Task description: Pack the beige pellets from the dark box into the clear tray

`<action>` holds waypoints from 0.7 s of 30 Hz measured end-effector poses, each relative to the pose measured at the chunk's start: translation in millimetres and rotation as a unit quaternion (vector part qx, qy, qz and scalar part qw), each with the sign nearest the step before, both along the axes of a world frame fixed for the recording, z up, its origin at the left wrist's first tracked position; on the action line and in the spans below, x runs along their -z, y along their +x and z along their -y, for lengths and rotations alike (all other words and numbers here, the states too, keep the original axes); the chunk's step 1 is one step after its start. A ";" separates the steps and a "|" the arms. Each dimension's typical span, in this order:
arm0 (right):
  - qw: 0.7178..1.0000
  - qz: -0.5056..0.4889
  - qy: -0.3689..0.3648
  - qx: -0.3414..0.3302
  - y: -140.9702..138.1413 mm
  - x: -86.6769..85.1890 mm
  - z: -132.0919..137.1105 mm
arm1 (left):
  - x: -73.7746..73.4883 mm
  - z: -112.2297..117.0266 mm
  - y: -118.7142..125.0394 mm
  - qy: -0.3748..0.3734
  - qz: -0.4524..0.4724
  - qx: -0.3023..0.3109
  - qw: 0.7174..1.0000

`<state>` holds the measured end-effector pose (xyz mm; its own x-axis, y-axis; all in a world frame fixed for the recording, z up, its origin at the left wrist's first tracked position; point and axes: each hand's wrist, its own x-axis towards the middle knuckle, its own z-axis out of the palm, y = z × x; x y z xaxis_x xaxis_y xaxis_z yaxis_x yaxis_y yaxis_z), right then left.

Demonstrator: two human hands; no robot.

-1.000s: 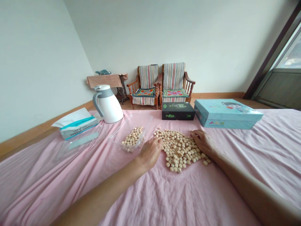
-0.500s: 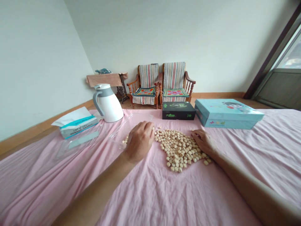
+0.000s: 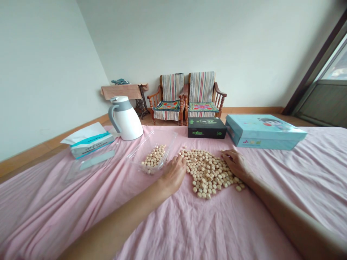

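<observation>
A heap of small, beige, rounded pieces (image 3: 207, 169) lies spread on the pink cloth. My left hand (image 3: 175, 171) is at the heap's left edge, fingers curled together; whatever is under the fingertips is hidden. Resting along the heap's upper right side is my right hand (image 3: 235, 162), its fingers stretched toward the pieces and holding nothing that shows. To the left of my left hand stands a clear plastic tray (image 3: 169, 139), with a smaller group of the same pieces (image 3: 155, 156) inside.
A white and grey jug (image 3: 128, 122) stands behind the tray, beside a tissue pack (image 3: 92, 142). Flat on the cloth lies a clear lid (image 3: 72, 173). A black box (image 3: 207, 128) and a light blue box (image 3: 265, 131) sit behind the heap.
My left hand has moved down and to the right, from beside the tray to the heap's edge, uncovering the pieces in the tray. My right hand has stayed in place.
</observation>
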<state>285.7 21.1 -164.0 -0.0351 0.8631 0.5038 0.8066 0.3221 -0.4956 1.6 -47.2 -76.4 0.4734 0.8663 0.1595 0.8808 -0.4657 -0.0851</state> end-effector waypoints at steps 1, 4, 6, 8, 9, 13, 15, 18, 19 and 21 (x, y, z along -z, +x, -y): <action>1.000 0.001 0.000 0.000 -0.4 -0.5 0.5 | 2.2 -2.8 -0.2 -0.006 -0.006 -0.010 1.000; 1.000 -0.003 0.008 0.000 -2.2 -2.0 1.9 | 7.8 -10.5 -3.9 -0.009 0.000 -0.025 1.000; 1.000 -0.005 0.014 0.000 -3.1 -2.7 2.9 | 11.3 -12.6 -6.7 -0.013 0.015 -0.025 0.999; 1.000 -0.002 0.017 0.002 -3.4 -2.9 3.4 | 13.2 -10.8 -8.1 -0.017 0.037 -0.007 0.999; 1.000 0.000 0.017 0.003 -3.2 -2.7 3.4 | 12.6 -8.4 -8.3 -0.014 0.049 0.009 0.999; 1.000 0.005 0.016 0.002 -1.0 -0.6 1.6 | -6.3 3.4 -10.2 0.066 0.093 0.074 0.991; 1.000 0.005 0.019 -0.004 0.2 0.6 0.4 | -23.8 5.1 -14.8 0.144 0.107 0.068 0.981; 1.000 0.007 0.019 -0.005 0.8 1.5 -0.3 | -46.4 1.2 -24.4 0.245 0.130 0.024 0.960; 1.000 0.007 0.019 -0.004 0.7 1.4 -0.2 | -50.1 -0.5 -26.7 0.270 0.144 0.019 0.952; 1.000 0.006 0.019 -0.002 0.1 1.0 0.3 | -49.1 -2.0 -27.7 0.284 0.176 0.038 0.942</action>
<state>285.8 20.8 -165.0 -0.0453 0.8431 0.5358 0.8112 0.3441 -0.4728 -26.1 -45.2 -27.2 0.3608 0.5605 0.7454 0.8672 -0.4956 -0.0471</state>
